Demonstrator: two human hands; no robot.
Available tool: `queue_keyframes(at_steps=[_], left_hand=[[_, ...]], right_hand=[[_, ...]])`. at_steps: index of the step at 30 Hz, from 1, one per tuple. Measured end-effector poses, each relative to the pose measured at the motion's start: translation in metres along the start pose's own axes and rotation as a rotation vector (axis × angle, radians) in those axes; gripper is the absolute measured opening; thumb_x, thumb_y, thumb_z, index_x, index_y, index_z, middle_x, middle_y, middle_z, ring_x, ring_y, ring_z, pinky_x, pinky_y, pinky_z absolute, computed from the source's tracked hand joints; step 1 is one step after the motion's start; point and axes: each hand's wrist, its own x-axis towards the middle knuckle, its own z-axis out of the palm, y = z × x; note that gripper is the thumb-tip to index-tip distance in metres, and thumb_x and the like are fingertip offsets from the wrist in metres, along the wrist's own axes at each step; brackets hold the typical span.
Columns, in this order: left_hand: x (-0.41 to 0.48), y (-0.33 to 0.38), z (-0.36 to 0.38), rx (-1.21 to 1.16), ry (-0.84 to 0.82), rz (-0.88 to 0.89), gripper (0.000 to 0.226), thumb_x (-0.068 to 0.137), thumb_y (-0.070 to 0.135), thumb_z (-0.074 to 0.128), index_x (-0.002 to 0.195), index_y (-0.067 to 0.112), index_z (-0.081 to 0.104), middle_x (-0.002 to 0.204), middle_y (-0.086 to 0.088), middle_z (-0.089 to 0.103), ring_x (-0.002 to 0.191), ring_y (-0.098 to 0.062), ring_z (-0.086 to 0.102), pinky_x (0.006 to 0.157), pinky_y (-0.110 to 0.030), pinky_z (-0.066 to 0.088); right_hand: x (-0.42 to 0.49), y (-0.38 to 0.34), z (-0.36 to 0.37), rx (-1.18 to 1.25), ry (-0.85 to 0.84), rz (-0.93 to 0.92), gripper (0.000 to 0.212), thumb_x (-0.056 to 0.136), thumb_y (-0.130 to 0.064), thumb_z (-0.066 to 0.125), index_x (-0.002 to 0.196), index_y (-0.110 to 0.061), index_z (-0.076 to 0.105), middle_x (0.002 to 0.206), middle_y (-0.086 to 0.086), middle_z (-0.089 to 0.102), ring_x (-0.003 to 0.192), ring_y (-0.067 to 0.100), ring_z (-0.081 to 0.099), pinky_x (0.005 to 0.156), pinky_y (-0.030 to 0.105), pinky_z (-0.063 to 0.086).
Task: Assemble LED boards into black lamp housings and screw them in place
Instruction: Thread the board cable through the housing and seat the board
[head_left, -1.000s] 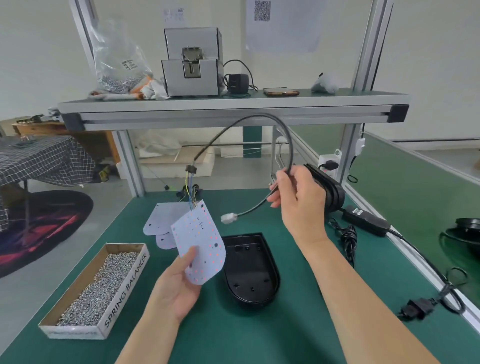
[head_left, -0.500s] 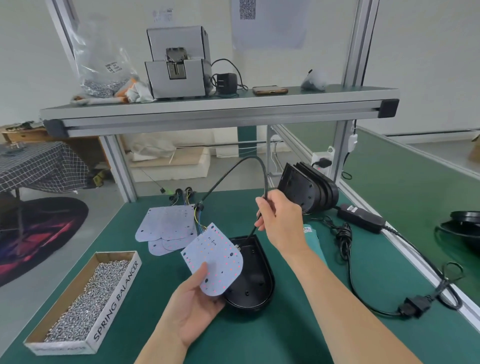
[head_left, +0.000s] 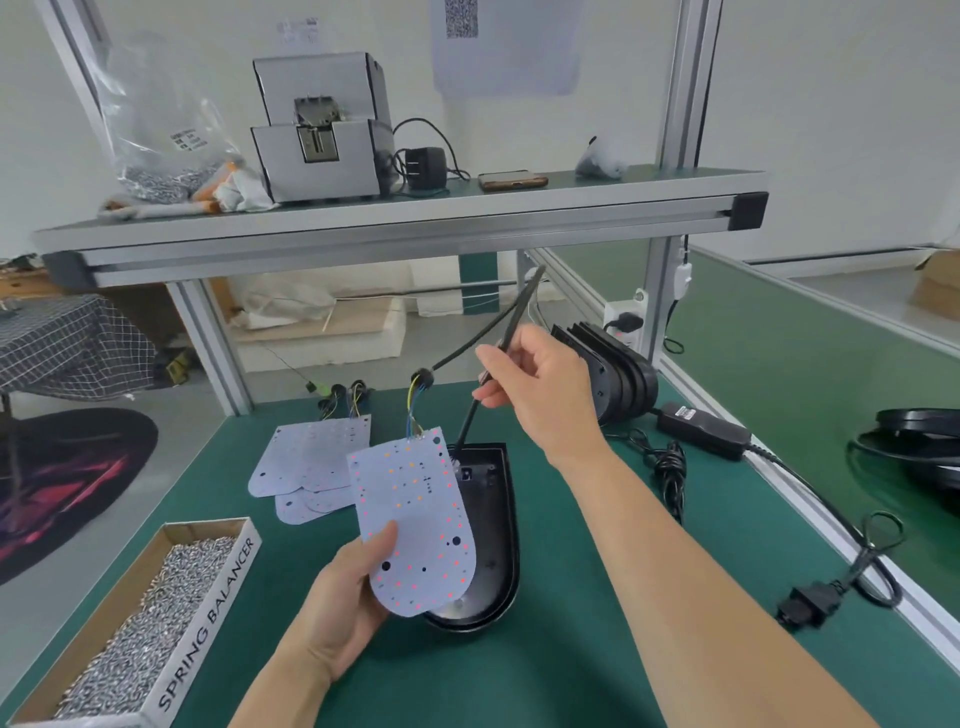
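1. The left hand (head_left: 337, 608), at lower centre of the frame, grips an LED board (head_left: 415, 525) by its rounded lower end, with the thumb pressed on the board's face.
2. The board is white and dotted with small red and orange points. It is held tilted just above the left side of a black lamp housing (head_left: 493, 519).
3. The housing lies open side up on the green table (head_left: 571, 649) at centre frame, partly hidden behind the board.
4. The right hand (head_left: 540, 395), at upper centre, pinches a black cable (head_left: 467, 423) between thumb and fingers, above the housing's far end.
5. Below that hand the cable runs down to the housing's top edge. Above it the cable bends over and comes back to a dark collar, from which coloured wires (head_left: 413, 410) reach the board's top edge.
6. More LED boards (head_left: 311, 462) lie overlapped on the table to the left of the held one.
7. A cardboard box (head_left: 208, 618) marked SPRING BALANCER, full of small metal screws, sits at lower left.
8. A row of black housings (head_left: 618, 374) stands on edge to the right of the right hand, with a power adapter (head_left: 701, 428) just beyond it.
9. On the shelf (head_left: 415, 218) across the top sit a grey machine (head_left: 322, 130), a plastic bag (head_left: 156, 130) and a phone (head_left: 511, 181).
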Motion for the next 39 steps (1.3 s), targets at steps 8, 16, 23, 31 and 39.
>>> queue_keyframes(at_steps=[8,16,23,31,39], left_hand=[[0.004,0.019,0.005,-0.217,-0.034,0.078,0.033,0.089,0.031,0.057,0.115,0.022,0.076,0.129,-0.008,0.068,0.115,-0.026,0.068,0.079,-0.039,0.061],[0.000,0.033,0.004,-0.327,0.017,0.135,0.037,0.089,0.029,0.059,0.122,0.017,0.073,0.130,-0.008,0.068,0.112,-0.027,0.069,0.077,-0.042,0.060],[-0.010,0.041,0.002,-0.362,0.054,0.110,0.052,0.086,0.028,0.059,0.134,0.010,0.062,0.130,-0.013,0.067,0.104,-0.030,0.072,0.082,-0.049,0.060],[-0.012,0.049,-0.004,-0.437,0.065,0.182,0.053,0.089,0.028,0.056,0.138,0.009,0.058,0.134,-0.012,0.064,0.118,-0.029,0.066,0.090,-0.049,0.057],[-0.014,0.054,-0.031,-0.423,0.113,0.190,0.053,0.089,0.021,0.056,0.140,0.007,0.054,0.134,-0.012,0.065,0.118,-0.027,0.066,0.089,-0.043,0.058]], right_hand=[[-0.004,-0.008,-0.005,-0.720,-0.321,-0.177,0.029,0.087,-0.037,0.077,0.075,-0.013,0.067,0.086,-0.001,0.066,0.088,0.016,0.055,0.082,0.038,0.047],[-0.021,0.017,-0.008,0.310,-0.480,0.467,0.075,0.090,-0.081,0.026,0.141,-0.034,0.055,0.138,-0.004,0.063,0.126,0.019,0.061,0.091,0.044,0.056],[-0.036,0.035,-0.006,0.119,-0.387,0.457,0.063,0.103,-0.061,0.032,0.098,-0.020,0.080,0.099,0.001,0.075,0.098,0.015,0.066,0.088,0.031,0.052],[-0.033,0.038,-0.002,-0.886,-0.584,-0.012,0.042,0.097,-0.009,0.052,0.129,-0.033,0.065,0.097,-0.004,0.059,0.088,0.020,0.058,0.077,0.031,0.037],[-0.024,0.050,-0.054,-1.702,-0.474,0.349,0.026,0.090,-0.010,0.051,0.111,-0.013,0.066,0.122,0.006,0.061,0.118,0.029,0.047,0.095,0.036,0.040]])
